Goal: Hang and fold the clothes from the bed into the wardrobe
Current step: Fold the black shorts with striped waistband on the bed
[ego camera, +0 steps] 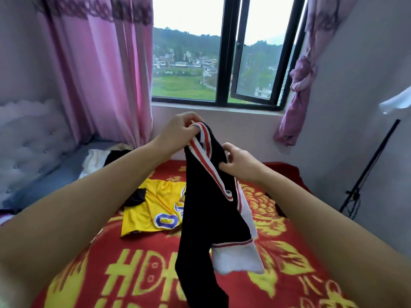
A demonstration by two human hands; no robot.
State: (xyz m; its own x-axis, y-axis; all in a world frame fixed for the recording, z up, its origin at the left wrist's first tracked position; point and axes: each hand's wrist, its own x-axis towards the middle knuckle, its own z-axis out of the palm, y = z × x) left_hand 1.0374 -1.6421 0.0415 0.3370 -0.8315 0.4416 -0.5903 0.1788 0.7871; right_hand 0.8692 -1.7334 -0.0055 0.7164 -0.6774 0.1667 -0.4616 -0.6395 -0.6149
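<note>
A black jersey (206, 218) with red-and-white striped trim hangs above the bed, its lower end trailing onto the red blanket (138, 274). My left hand (180, 130) pinches the striped trim at the top. My right hand (238, 161) grips the black fabric a little lower and to the right. A yellow jersey (153, 210) with blue numbers lies flat on the blanket, left of the hanging one. More clothes, white and black (104, 158), are piled near the head of the bed.
A padded headboard (29, 141) stands at the left. Pink curtains (100, 70) flank the window (222, 63) beyond the bed. A black stand (367, 170) with a white lamp shade rises by the right wall.
</note>
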